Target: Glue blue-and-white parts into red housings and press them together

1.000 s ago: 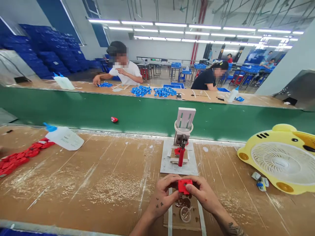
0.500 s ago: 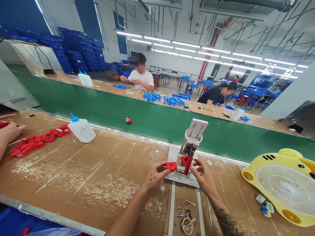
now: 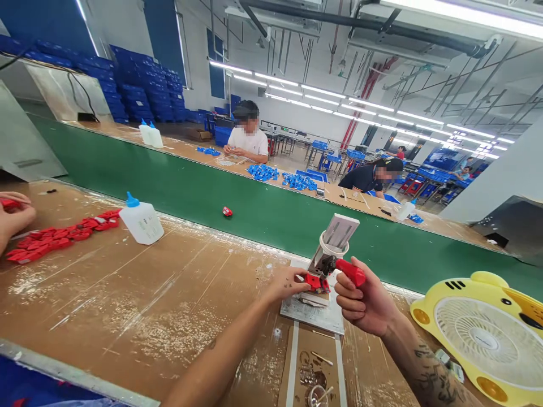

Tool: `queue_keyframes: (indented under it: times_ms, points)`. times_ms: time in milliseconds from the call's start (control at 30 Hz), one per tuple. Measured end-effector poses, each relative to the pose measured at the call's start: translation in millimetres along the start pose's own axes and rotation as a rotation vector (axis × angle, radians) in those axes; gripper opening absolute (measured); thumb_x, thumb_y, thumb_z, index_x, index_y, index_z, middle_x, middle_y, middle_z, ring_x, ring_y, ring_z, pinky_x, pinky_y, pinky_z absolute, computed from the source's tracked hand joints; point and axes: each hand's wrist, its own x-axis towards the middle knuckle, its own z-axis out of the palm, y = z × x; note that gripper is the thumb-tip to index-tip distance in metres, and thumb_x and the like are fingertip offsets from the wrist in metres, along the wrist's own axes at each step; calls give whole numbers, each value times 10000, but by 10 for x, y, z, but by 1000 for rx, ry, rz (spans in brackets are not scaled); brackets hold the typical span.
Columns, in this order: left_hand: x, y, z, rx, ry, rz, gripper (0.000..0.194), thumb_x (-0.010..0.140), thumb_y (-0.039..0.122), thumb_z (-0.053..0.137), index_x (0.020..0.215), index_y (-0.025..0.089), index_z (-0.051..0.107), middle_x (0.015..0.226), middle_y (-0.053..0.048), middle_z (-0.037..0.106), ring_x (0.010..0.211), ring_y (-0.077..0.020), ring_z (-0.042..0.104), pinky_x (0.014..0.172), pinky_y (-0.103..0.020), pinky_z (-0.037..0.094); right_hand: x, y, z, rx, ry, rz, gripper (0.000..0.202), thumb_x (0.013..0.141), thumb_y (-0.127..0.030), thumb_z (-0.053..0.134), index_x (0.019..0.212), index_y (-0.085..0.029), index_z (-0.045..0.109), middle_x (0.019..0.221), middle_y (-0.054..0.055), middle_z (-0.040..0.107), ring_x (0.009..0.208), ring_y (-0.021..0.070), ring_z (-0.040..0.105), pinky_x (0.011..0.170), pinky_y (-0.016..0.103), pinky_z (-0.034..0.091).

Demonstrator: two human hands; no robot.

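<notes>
My left hand (image 3: 291, 282) pinches a small red plastic part (image 3: 313, 281) at the toggle clamp's base. More red shows just beside that part, and I cannot tell whether it is a second piece. My right hand (image 3: 368, 299) is closed on the clamp's red handle (image 3: 351, 272), thumb along the top and fingers curled below. The handle points out to the right, slightly downward. Behind it rises the clamp's slotted metal upright (image 3: 341, 230), with a white ring (image 3: 334, 247) around it. The fixture stands on a pale base plate (image 3: 297, 308).
A glue bottle (image 3: 142, 222) stands left, beside piled red parts (image 3: 63, 236) and a co-worker's hand (image 3: 17, 217). A yellow fan (image 3: 479, 333) sits right. A small cup (image 3: 317, 395) with sticks is in front. One red part (image 3: 227, 211) lies on the green belt (image 3: 186, 195).
My left hand has brought the red part rightward into the fixture. My right hand, open beside the clamp before, now grips the handle, which has swung up from hanging nearly upright to pointing right.
</notes>
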Motion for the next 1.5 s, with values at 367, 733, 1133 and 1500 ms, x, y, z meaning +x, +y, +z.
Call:
queue_keyframes:
  times_ms: [367, 733, 1133, 1500]
  points:
    - [29, -72, 219, 18, 29, 60, 292, 738, 169, 716, 1019, 175, 796, 1011, -47, 815, 958, -252, 720, 888, -326, 539, -97, 425, -250, -196, 104, -75, 522, 723, -616, 779, 600, -196, 495, 487, -115, 322, 392, 29, 145, 391, 199, 121]
    - [-3, -26, 219, 23, 22, 60, 288, 759, 179, 722, 1037, 166, 796, 995, -40, 817, 916, -239, 722, 840, -303, 548, -26, 704, -425, -432, 396, -122, 470, 641, -576, 791, 567, -189, 535, 556, -48, 442, 510, 85, 327, 477, 225, 208]
    - [-8, -16, 147, 57, -34, 80, 302, 782, 190, 697, 1070, 173, 789, 1000, -37, 805, 876, -204, 699, 807, -283, 538, 55, 699, -337, -650, 501, -119, 346, 650, -508, 644, 549, -226, 471, 549, -39, 416, 564, 121, 317, 578, 285, 275]
    - [11, -71, 141, 63, -47, 123, 321, 778, 176, 703, 1091, 172, 777, 1029, -53, 798, 919, -218, 708, 847, -304, 554, 13, 784, -476, -811, 490, -144, 355, 731, -546, 549, 595, -231, 454, 586, -27, 423, 574, 138, 365, 575, 277, 337]
